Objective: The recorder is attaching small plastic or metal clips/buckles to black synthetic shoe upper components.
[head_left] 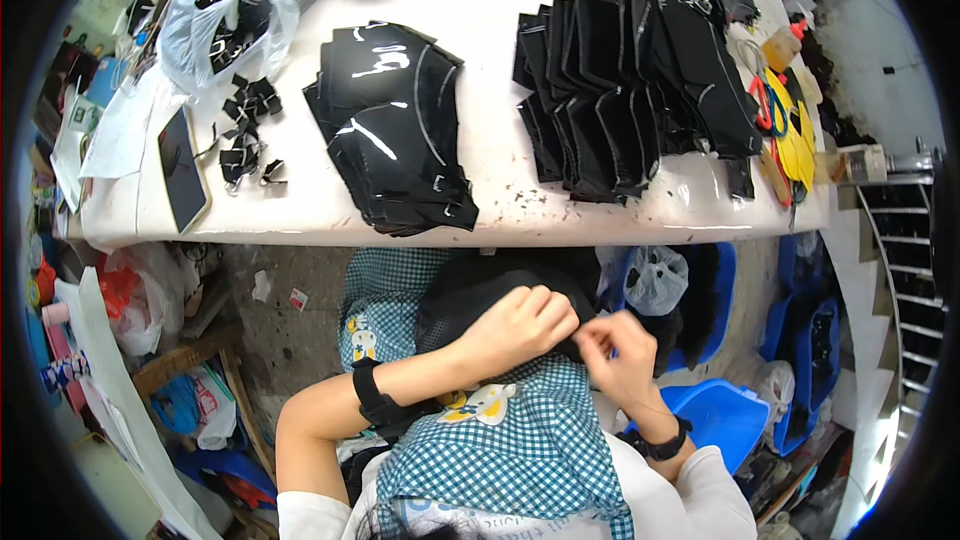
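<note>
My left hand is over my lap, its fingers curled together. Close beside it, my right hand has thumb and fingers drawn into a pinch. What either hand holds, if anything, is too small or hidden to make out. Beneath them are a black cloth and a teal checked apron over my clothes. On the white table ahead lies a stack of shiny black panels with small buckles. To its right, more black stitched panels are fanned out in overlapping rows.
At the table's left are a phone, small black strap pieces and a white plastic bag. Scissors and a yellow item lie at the right edge. A blue bin stands by my right arm.
</note>
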The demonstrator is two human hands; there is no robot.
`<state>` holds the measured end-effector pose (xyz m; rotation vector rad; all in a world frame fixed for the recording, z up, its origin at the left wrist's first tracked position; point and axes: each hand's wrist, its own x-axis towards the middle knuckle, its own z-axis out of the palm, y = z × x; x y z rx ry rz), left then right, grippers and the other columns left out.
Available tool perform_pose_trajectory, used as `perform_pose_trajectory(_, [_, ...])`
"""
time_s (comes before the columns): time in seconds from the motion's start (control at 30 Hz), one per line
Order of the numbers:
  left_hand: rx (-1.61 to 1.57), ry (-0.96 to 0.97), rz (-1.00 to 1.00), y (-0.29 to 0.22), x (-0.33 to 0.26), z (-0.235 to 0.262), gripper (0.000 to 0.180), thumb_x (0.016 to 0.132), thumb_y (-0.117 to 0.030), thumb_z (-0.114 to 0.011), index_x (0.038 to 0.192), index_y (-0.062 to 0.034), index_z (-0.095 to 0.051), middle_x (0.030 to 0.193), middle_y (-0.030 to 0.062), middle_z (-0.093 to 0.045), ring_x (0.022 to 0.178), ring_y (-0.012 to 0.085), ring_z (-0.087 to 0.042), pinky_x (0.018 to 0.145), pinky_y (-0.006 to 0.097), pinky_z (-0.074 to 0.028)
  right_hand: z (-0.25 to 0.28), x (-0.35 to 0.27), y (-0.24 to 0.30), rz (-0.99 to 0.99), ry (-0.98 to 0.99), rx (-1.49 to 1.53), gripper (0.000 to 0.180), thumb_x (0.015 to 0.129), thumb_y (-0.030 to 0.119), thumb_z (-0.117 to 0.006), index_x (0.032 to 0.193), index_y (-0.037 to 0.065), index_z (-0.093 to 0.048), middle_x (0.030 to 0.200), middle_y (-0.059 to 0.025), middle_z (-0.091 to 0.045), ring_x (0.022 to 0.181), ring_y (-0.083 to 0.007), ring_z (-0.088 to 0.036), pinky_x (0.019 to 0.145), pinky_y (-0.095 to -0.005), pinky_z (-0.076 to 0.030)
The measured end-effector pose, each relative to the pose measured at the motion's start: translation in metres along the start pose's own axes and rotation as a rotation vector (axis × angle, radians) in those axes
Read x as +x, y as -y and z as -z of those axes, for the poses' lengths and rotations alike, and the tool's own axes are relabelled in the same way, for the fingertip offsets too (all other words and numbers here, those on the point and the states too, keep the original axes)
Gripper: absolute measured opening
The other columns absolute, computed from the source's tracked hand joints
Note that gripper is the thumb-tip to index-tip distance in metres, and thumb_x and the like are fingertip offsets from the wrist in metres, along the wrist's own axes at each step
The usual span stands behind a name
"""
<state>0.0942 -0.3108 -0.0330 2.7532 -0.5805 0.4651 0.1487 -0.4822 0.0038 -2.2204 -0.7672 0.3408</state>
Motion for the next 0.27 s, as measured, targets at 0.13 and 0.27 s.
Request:
perform_pose_trajectory(0.13, [0.096,0.007,-0.060,0.013,0.013,0.010,0.015,0.068,-0.019,-0.054,0.077,-0.0076,-0.054,0.075,0.0015,-0.045,0.071,0.0143,-0.046,0.058,0.026,-0.037,-0.013,-0.038,-0.006,0.097,0.082,-0.226,0.012,0.073,0.003,-0.060,0.084,0.002,-0.061,0.078,-0.0087,-0.060,0.073,-0.0253,-0.061,0.064,-0.0328,-0.050])
perform_pose_trajectory(0.27, [0.111,-0.010,-0.224,0.010,0.017,0.020,0.011,0.069,-0.020,-0.054,0.074,-0.0103,-0.054,0.075,0.0007,-0.045,0.072,0.0142,-0.045,0.060,0.025,-0.037,-0.012,-0.055,-0.013,-0.006,0.180,-0.322,0.017,0.070,0.002,-0.060,0.087,0.004,-0.062,0.086,-0.0090,-0.059,0.074,-0.0252,-0.060,0.064,-0.0314,-0.049])
